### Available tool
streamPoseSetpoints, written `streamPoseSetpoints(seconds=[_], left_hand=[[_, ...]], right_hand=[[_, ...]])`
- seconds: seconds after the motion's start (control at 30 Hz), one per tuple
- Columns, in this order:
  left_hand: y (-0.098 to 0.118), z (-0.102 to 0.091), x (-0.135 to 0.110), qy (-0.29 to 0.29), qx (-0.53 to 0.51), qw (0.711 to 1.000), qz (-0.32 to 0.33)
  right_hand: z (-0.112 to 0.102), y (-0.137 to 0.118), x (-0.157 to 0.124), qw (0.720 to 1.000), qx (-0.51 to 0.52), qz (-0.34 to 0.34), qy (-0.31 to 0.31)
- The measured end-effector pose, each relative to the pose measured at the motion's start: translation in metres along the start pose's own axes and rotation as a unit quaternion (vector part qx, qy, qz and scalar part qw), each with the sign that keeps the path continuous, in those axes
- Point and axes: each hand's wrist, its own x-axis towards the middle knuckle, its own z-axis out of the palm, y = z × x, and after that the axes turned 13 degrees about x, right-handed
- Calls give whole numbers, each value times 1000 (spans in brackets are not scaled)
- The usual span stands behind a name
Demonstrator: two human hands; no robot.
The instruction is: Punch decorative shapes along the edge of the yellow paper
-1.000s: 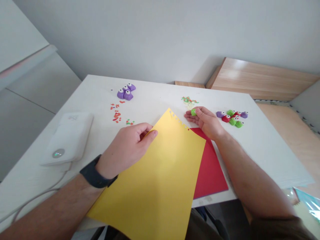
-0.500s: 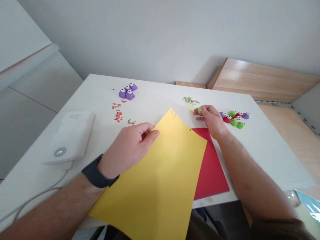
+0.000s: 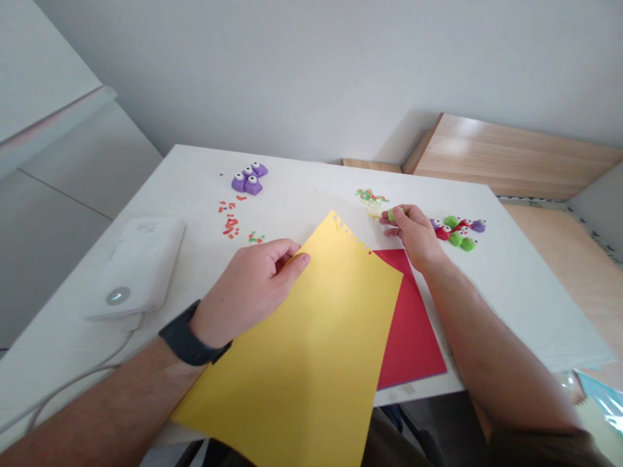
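Note:
My left hand (image 3: 253, 285) pinches the left edge of a yellow paper sheet (image 3: 311, 337) between thumb and fingers. Small notches and holes run along the sheet's upper right edge, with a tiny red star near them. In my right hand (image 3: 413, 235) is a small green paper punch (image 3: 392, 215), mostly covered by the fingers, just above the table and apart from the sheet. Beside those fingertips lie yellow paper bits (image 3: 374, 206), and behind them green and red bits (image 3: 370, 194). Under the yellow sheet, a red paper sheet (image 3: 413, 337) sticks out to the right.
Several purple punches with eye-like tops (image 3: 249, 179) stand at the back left of the white table (image 3: 302, 188). Purple, red and green punches (image 3: 457, 232) cluster right of my right hand. Red scraps (image 3: 230, 225) lie left. A white cabled device (image 3: 136, 266) rests at the left edge.
My right hand has shifted slightly to the right with the green paper punch. My left hand and the yellow sheet stay almost still.

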Motion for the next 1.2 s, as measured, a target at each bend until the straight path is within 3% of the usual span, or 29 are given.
streamPoseSetpoints(seconds=[0.33, 0.6, 0.87, 1.2], left_hand=[[0, 0, 0, 8, -4, 1000, 0], [-2, 0, -1, 5, -6, 1000, -5], [-2, 0, 0, 6, -11, 1000, 1], [-4, -1, 1, 16, -19, 1000, -15]], right_hand=[[3, 1, -2, 998, 38, 11, -55], [6, -3, -4, 995, 65, 33, -64], [2, -11, -5, 998, 56, -11, -41], [-3, -35, -27, 980, -26, 73, -183]])
